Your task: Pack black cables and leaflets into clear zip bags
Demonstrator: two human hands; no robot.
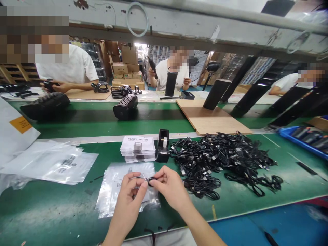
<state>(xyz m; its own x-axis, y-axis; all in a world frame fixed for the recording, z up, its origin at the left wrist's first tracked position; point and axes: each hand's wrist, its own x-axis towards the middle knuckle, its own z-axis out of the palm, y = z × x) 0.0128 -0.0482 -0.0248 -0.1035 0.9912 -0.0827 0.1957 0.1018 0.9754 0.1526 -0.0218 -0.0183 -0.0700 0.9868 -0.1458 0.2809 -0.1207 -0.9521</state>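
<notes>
Both hands meet over a stack of clear plastic bags [107,201] with printing on them. My right hand [170,184] pinches a small black cable [151,181], mostly hidden by the fingers. Thumb and fingertips of my left hand [132,191] are closed at the other end of that same cable. A thin, shiny strip, perhaps clear tape, shows between the fingertips; I cannot tell for sure. Right of my hands spreads a large heap of black USB cables [212,153]. A black tape dispenser [163,147] stands just beyond, beside a pile of printed manuals [137,147].
More clear bags [58,164] lie at left. Black speakers [126,106] sit on the green belt across from me, with a wooden board [212,119] to their right. A blue tray [304,140] stands far right. Several people work opposite, under an overhead beam [179,20].
</notes>
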